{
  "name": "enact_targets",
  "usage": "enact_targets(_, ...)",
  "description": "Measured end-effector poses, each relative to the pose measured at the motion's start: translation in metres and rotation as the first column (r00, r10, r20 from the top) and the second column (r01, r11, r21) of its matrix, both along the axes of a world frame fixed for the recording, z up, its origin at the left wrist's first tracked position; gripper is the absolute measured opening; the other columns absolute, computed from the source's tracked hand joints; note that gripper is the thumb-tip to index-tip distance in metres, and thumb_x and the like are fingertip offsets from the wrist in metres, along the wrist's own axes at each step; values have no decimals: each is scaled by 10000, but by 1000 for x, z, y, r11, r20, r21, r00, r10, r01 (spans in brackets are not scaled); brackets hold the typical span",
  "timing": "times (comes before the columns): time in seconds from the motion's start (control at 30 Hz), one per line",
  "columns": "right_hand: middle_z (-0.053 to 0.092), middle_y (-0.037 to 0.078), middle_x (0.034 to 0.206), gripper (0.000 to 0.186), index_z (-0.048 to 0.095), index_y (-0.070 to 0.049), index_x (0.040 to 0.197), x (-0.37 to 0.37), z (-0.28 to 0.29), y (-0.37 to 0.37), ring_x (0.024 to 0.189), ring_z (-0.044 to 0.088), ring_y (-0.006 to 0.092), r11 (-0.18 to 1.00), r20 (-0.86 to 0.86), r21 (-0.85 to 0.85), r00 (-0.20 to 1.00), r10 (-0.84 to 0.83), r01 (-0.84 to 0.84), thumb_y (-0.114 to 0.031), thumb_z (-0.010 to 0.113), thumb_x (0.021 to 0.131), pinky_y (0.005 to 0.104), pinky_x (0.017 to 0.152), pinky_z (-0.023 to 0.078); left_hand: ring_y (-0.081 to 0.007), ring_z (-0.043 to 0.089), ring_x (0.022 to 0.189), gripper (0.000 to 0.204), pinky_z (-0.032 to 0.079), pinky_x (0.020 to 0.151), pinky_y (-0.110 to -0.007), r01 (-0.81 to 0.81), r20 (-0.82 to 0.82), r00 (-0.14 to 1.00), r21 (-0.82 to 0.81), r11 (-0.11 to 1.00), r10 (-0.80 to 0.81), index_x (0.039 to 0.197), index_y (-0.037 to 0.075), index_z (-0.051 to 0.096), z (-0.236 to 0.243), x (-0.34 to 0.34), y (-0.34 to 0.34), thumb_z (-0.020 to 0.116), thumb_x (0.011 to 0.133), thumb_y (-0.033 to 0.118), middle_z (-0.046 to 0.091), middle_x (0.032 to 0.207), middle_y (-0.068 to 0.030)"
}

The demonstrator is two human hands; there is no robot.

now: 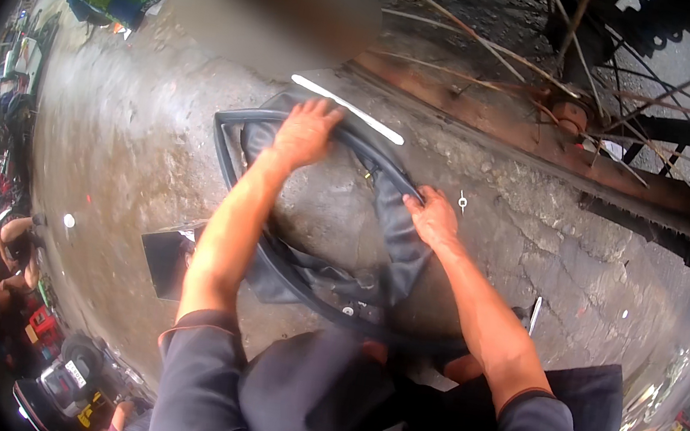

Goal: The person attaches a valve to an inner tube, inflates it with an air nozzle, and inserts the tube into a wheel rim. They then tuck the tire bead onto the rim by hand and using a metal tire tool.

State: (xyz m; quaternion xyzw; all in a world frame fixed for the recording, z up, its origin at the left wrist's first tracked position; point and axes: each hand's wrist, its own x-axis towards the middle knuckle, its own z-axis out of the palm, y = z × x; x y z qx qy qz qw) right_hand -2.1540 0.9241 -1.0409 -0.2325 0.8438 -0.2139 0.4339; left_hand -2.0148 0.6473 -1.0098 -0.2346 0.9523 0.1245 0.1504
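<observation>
A large loop of black rubber inner tube [400,244] lies on the concrete in front of me, round in some stretches and broad and flat in others. A small yellowish fitting [367,176] shows at its inner edge. My left hand [308,132] rests palm-down across the far side of the loop, its fingers stretched over the rubber. At the right side of the loop, my right hand [433,217] pinches the tube's edge between thumb and fingers. The nearest part of the loop runs into shadow beside my dark clothing.
A spoked wheel with a rusty rim [495,118] fills the upper right. Beyond the tube lies a white stick [349,109]. A dark flat panel [160,263] sits to the left, a small metal piece [463,201] to the right. Another person [13,252] is at the far left.
</observation>
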Motion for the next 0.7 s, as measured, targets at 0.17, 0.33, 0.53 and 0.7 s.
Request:
enact_targets(0.17,717,204,1156,479,651,-76,1287,-12,-1,-7,1094,679,376,998,134,69,991,-25,16,-340,708,891,460,950,511,-334,413,1417,731,337,1168,-507,107,32,994,-46,993,-106,1470,167,510,-20,-31,10,757,782,186,461,1511,-129)
enact_targets(0.33,693,194,1184,337,661,-58,1114,2,11,-6,1127,645,393,999,-95,-22,995,21,-24,-283,706,867,478,924,511,-316,510,1311,583,359,1142,-508,149,195,971,-22,989,-142,1361,140,602,-16,-41,7,734,795,190,596,1299,-110)
enact_targets(0.53,654,162,1149,325,624,-54,1046,-11,16,-1,1109,619,342,981,-64,-128,988,142,-149,-236,761,814,422,897,491,-348,552,1262,371,381,1121,-513,50,31,998,74,996,-52,1196,84,677,27,-7,3,709,842,191,624,1309,-127)
enact_targets(0.7,390,287,1551,831,403,21,1474,-31,25,-9,1488,336,395,946,498,-324,850,174,-4,-282,796,808,454,1202,311,-349,679,1017,308,496,945,-441,-118,5,993,288,950,121,1116,32,660,105,13,3,734,837,139,725,964,-171)
